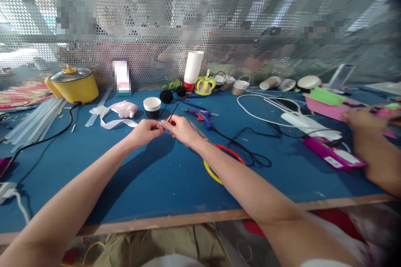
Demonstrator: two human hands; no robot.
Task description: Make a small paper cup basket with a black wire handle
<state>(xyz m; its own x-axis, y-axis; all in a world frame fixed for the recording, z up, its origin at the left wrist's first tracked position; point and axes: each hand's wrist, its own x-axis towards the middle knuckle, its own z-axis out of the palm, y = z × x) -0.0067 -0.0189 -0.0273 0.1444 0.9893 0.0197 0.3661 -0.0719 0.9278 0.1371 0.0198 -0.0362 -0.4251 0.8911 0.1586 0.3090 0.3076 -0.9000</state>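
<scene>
My left hand [149,130] and my right hand [183,130] meet above the table, fingertips pinched close together. A tiny pale bit shows between them, too small to name. From the right fingers a thin dark strand [174,111] sticks up; whether it is cord or a stick I cannot tell. Just behind the hands stands a black-and-white paper cup [152,102]. Beside it lies a ball of black yarn [166,96]. A blue glue gun [205,121] rests to the right, and scissors [213,172] with red and yellow handles lie partly under my right forearm.
Left are a yellow electric pot [77,88], clear glue sticks [34,123] and white ribbon [116,123]. A paper cup stack [193,66] stands at the back by a perforated screen [150,21]. At right lie cables, a purple device [332,154] and another person's arm [371,150].
</scene>
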